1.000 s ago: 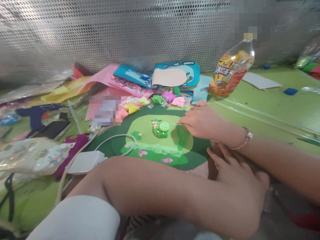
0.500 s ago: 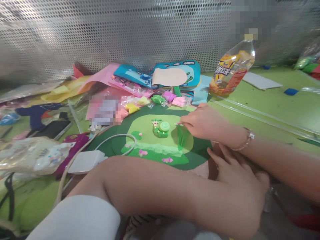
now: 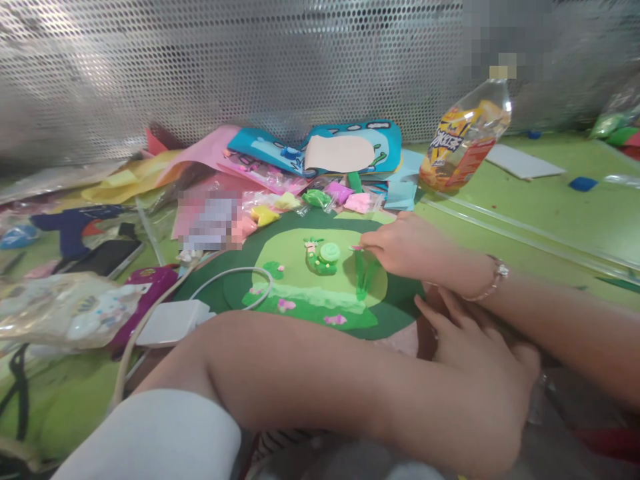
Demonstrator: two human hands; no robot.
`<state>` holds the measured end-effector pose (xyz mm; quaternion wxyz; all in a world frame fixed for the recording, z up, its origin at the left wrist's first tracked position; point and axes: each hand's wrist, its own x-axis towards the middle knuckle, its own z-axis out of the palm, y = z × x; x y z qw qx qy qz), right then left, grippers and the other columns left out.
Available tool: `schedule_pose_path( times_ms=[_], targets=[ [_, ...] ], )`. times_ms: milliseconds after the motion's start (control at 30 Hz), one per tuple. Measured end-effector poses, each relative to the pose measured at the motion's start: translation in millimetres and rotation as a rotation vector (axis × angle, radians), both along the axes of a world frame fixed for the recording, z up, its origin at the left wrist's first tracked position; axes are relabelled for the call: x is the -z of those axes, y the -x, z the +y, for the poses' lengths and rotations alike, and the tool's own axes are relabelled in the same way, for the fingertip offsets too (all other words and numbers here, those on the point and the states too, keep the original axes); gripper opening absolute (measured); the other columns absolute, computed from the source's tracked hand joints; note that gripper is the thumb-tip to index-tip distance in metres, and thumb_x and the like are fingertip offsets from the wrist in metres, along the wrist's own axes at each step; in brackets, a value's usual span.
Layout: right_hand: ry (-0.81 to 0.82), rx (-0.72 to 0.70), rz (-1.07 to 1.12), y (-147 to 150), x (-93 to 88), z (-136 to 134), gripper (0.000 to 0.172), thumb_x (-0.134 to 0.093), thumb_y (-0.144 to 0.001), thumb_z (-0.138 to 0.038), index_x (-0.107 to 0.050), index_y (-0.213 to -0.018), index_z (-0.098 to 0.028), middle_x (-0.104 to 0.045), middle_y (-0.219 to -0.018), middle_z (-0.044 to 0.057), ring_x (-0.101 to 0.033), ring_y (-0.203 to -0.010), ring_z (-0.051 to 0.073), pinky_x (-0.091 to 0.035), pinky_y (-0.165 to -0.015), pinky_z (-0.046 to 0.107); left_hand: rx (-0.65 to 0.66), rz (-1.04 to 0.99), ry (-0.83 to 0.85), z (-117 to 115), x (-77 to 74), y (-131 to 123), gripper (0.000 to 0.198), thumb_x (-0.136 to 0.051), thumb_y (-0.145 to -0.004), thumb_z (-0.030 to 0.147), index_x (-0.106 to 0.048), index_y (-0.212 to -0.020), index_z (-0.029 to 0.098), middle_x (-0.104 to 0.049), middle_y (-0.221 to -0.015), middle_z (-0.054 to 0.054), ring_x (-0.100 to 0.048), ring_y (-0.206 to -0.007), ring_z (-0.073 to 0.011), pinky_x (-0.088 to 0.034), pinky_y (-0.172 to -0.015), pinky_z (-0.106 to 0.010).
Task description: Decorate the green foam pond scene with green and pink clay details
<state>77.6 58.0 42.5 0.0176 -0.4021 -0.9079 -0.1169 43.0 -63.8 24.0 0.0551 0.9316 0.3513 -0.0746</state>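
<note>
On a dark green board (image 3: 400,300) lies a clay picture with a lighter green middle. A green clay snail (image 3: 329,253) with a pale spiral shell sits at its centre. Right of the snail stand green clay stems (image 3: 361,277), with a small piece of pink clay (image 3: 356,248) at their top. My right hand (image 3: 407,245), a bracelet at its wrist, is closed with its fingertips at that pink piece. My left hand (image 3: 473,350) rests below the right wrist, by the board's right edge, fingers spread and holding nothing. My left forearm crosses in front of the board.
Behind the board lie small bags of coloured clay (image 3: 317,198) and a blue patterned sheet (image 3: 387,143). A drink bottle (image 3: 463,143) leans at the back right. Left are a white charger (image 3: 175,322) with a cable, a phone (image 3: 107,259) and a plastic bag (image 3: 65,310). A perforated metal panel (image 3: 300,67) stands behind.
My right hand has shifted down slightly, its fingertips staying by the top of the stems. The pink piece there shows a little more clearly. My left hand has hardly moved.
</note>
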Motion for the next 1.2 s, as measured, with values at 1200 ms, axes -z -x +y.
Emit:
schedule_pose_path(
  times_ms=[1200],
  targets=[
    [-0.051,0.045,0.024,-0.6,-0.8,-0.6,0.030,-0.037,-0.089,-0.021,-0.066,-0.085,-0.023,-0.068,-0.067,0.004,-0.052,-0.057,0.014,-0.024,-0.061,0.032,0.010,0.012,0.018,0.6,0.3,0.5,0.048,-0.043,-0.085,0.023,-0.042,-0.134,0.023,-0.027,-0.144,-0.020,-0.018,-0.129,-0.0509,-0.027,-0.091,-0.074]
  ],
)
